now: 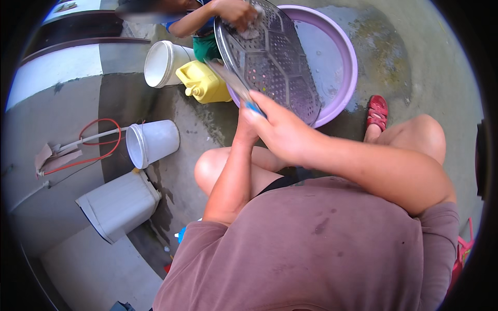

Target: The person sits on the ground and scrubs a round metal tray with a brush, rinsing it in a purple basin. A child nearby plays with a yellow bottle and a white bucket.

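My right hand [282,130] grips the blue handle [255,109] of a knife-like tool. Its long flat blade [233,83] is blurred and slants up to the left, in front of the rim of a round perforated metal steamer tray [268,64]. Just behind the right hand is my left hand [246,126], its fingers mostly hidden, so its hold cannot be made out. The tray leans tilted in a purple plastic basin [352,77] with cloudy water. At the tray's upper part, another person's hand [239,15] presses a pale scrubber [251,31] against the metal.
Left of the basin stand a yellow jerrycan [206,83] and a white bucket [159,64]. Nearer are a second white bucket [157,142] and a grey-white bin [120,206] by the wall. A red hose [116,136] loops there. Wet concrete floor [373,50] surrounds the basin.
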A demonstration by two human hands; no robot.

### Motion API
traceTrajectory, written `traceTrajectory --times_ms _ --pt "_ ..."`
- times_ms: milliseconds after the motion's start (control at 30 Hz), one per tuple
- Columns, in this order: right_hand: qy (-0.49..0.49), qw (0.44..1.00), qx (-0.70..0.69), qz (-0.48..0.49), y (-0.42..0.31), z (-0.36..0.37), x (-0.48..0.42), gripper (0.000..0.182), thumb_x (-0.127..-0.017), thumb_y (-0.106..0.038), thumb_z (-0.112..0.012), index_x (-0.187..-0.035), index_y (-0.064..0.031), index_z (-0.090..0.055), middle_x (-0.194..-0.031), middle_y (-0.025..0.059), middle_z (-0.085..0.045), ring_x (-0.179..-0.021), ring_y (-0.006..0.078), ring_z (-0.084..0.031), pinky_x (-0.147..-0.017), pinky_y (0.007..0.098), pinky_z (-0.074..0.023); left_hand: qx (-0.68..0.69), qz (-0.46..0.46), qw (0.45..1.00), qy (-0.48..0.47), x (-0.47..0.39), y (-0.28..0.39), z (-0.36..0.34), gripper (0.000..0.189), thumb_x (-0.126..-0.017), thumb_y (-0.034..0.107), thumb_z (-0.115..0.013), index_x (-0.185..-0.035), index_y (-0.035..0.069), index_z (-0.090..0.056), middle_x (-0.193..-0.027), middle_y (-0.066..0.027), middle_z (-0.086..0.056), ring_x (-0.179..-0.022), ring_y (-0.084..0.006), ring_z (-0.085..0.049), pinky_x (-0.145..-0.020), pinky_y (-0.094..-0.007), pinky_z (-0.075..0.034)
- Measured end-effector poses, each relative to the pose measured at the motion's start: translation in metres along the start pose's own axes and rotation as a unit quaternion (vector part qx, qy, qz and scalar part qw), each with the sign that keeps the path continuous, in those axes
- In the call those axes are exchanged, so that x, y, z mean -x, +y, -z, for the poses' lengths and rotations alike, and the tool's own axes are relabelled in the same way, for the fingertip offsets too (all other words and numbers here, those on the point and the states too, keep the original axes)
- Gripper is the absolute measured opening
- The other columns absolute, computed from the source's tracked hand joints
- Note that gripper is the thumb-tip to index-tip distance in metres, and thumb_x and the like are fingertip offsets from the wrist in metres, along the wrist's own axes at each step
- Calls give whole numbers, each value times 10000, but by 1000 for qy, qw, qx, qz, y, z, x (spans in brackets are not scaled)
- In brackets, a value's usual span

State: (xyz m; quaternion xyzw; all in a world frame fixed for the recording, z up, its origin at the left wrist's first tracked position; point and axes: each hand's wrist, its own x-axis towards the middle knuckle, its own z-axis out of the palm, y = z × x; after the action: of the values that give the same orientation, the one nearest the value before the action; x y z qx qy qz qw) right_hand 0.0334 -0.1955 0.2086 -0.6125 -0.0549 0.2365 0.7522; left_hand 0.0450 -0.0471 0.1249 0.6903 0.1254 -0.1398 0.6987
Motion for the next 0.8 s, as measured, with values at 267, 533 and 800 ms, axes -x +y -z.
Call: traceTrajectory --times_ms 267,533,800 --pt "-26 999 -10 -28 -21 6 -20 508 -931 -281 -405 -1306 48 -314 -1241 232 -449 -1146 263 -450 -965 341 -338 -23 -6 1000 -2 -2 -2 1 230 -789 27 -578 -1002 42 -493 -904 -16 -526 -779 -85 -490 -646 -239 -450" --pt "-32 997 62 -30 16 10 28 502 -929 -227 -431 -1312 66 -291 -1278 220 -429 -1213 257 -401 -1006 328 -306 -76 10 997 -8 1 2 0 235 -781 21 -583 -1004 23 -508 -894 -18 -537 -762 -88 -497 -633 -245 -450" --pt "22 999 19 20 8 3 -3 493 -929 -237 -426 -1317 43 -306 -1287 224 -419 -1205 268 -406 -996 334 -315 -85 -94 989 -83 -3 -5 -3 284 -772 80 -602 -1005 54 -443 -889 -13 -477 -814 -101 -473 -667 -245 -442"
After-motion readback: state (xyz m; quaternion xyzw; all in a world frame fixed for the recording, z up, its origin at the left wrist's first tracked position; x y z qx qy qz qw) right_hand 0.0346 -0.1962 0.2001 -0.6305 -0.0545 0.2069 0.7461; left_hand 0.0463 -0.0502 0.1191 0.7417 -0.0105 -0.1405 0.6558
